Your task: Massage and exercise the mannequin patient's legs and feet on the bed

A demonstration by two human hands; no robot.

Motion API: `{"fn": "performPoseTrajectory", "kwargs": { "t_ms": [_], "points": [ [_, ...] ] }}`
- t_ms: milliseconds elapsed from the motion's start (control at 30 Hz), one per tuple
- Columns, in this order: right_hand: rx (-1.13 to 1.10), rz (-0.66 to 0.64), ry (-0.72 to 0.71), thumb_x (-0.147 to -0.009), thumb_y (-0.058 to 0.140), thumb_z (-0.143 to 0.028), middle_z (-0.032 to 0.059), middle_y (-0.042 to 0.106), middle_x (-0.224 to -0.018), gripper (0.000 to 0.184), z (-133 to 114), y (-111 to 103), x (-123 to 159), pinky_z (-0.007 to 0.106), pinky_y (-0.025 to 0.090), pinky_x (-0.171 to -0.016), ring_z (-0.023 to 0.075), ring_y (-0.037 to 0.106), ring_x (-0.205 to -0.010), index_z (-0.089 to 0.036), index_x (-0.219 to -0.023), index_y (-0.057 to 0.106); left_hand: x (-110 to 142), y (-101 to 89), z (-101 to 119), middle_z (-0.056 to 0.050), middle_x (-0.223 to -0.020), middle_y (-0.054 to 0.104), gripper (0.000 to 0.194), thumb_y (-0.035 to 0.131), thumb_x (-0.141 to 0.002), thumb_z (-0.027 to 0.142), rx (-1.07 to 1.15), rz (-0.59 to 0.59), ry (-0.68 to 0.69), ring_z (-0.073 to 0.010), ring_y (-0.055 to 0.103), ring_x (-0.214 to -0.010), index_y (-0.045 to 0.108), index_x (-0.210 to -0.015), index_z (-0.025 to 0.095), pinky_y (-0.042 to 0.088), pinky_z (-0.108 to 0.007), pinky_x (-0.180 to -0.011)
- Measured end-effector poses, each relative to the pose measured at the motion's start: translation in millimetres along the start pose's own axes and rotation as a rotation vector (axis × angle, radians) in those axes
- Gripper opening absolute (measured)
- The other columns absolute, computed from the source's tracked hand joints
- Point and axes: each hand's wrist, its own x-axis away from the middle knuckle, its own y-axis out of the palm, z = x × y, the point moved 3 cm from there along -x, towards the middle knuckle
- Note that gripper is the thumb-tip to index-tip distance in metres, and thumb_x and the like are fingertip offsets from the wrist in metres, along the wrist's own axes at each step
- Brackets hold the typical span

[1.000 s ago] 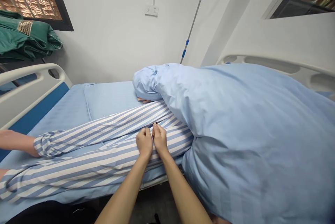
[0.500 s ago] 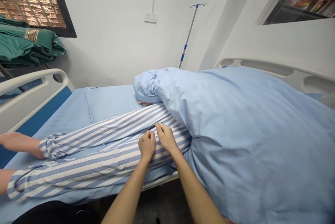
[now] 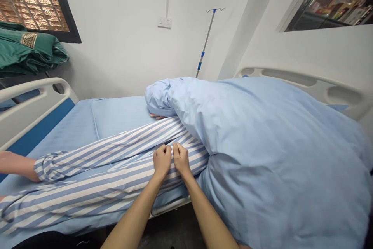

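Both left hand (image 3: 162, 160) and right hand (image 3: 181, 158) curled into fists, side by side at the near thigh of the striped trousers (image 3: 116, 185); whether they pinch cloth, cannot tell. Trousers stretch along the blue-sheeted bed (image 3: 122, 111), upper end under a bulky blue quilt (image 3: 262, 144). Hooked pole (image 3: 208, 34) beyond.

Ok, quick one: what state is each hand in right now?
Left hand: closed in a fist over the striped trousers, nothing visibly held.
Right hand: closed in a loose fist beside it, nothing visibly held.
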Motion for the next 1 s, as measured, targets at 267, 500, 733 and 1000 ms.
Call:
{"fn": "performPoseTrajectory", "kwargs": {
  "t_ms": [267, 500, 733, 1000],
  "points": [
    [-0.216, 0.057, 0.084, -0.088, 0.033, -0.038, -0.0044, 0.037, -0.052, 0.036, 5.5, -6.0, -2.3, 0.023, 0.028, -0.050, 0.0102, 0.035, -0.051, -0.020, -0.057, 0.036, -0.5, 15.9, 19.7, 0.005, -0.045, 0.030, 0.036, 0.038, -0.080, 0.034, 0.373, 0.053, -0.055, -0.0082, 0.031, -0.046, 0.029, -0.048, 0.020, 0.026, -0.022, -0.048],
    [-0.215, 0.088, 0.084, -0.086, 0.037, -0.040, -0.0053, 0.033, -0.053, 0.035, 3.2, -6.3, -1.8, 0.023, 0.027, -0.050, 0.0096, 0.031, -0.051, -0.020, -0.057, 0.032, 8.6, 25.2, -0.9, 0.003, -0.048, 0.042, 0.035, 0.035, -0.083, 0.033, 0.027, 0.020, 0.041, -0.0094, 0.036, -0.049, 0.037, -0.051, 0.019, 0.023, -0.024, -0.053],
    [0.021, -0.021, 0.051, -0.085, 0.036, -0.046, -0.0057, 0.032, -0.049, 0.040, -7.3, -27.1, -24.0, 0.023, 0.026, -0.049, 0.0094, 0.031, -0.050, -0.019, -0.055, 0.034, 7.3, 22.4, 1.7, 0.003, -0.049, 0.045, 0.034, 0.035, -0.082, 0.029, -0.030, -0.048, 0.056, -0.0096, 0.040, -0.053, 0.040, -0.050, 0.018, 0.024, -0.023, -0.055],
    [0.330, 0.090, 0.054, -0.084, 0.031, -0.045, -0.0026, 0.038, -0.048, 0.039, 15.4, -43.1, -31.8, 0.025, 0.025, -0.050, 0.0118, 0.033, -0.049, -0.020, -0.055, 0.035, 9.9, 21.1, -4.2, 0.003, -0.048, 0.047, 0.031, 0.037, -0.078, 0.029, -0.028, -0.070, 0.031, -0.0098, 0.039, -0.052, 0.046, -0.050, 0.019, 0.025, -0.025, -0.055]
  ]
}}
